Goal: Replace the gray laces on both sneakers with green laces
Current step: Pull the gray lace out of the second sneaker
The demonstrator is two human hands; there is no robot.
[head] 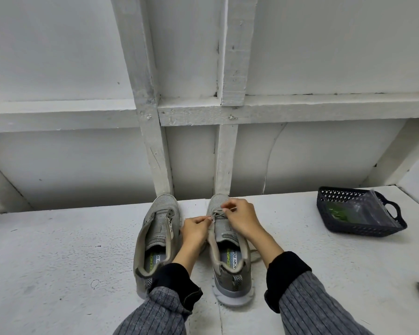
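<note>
Two gray sneakers sit side by side on the white surface (58, 250), toes pointing away from the person. The left sneaker (155, 240) has no lace in it that I can see. The right sneaker (228, 250) has only a bit of gray lace (219, 212) left near the toe.

The left hand (194, 229) pinches the lace between thumb and finger, just beside the shoe's tongue. The right hand (240, 217) is curled over the toe end and pinches another bit of the same lace. Both hands are close together, nearly touching.

I think the step is pulling the old lace out of the last holes. To do it well, pull one side at a time, slow and straight out of the hole, so the tip does not catch. One hand should keep the shoe from sliding.

Far off to the right of the right hand sits a dark basket (363, 228). Inside is a clear bag with the green laces (339, 212), not yet used.
</note>
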